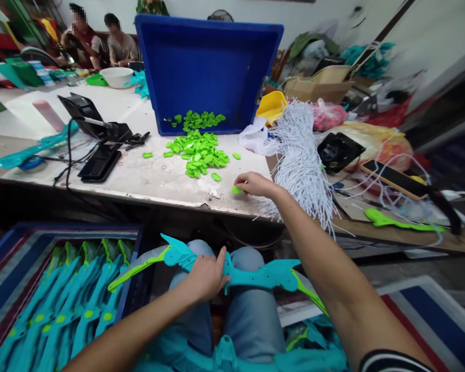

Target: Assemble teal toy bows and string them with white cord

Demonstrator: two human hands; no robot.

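Observation:
Across my knees lies a turquoise plastic toy bow (251, 276) with green and grey limb ends. My left hand (207, 276) is closed around its middle, the index finger stretched along it. At the table's front edge my right hand (253, 184) pinches a small bright green plastic piece (236, 190). A loose pile of the same green pieces (201, 150) lies beyond that hand. It spills from a blue plastic crate (213, 72) tipped on its side. Another turquoise part (232, 356) rests lower on my lap.
Left of me, a blue crate (135, 258) holds several turquoise bows with green pieces fitted. White strings (300, 160) hang over the table edge at right. A black phone (99, 163) and stand lie at left. Two people (120, 46) sit at the far end.

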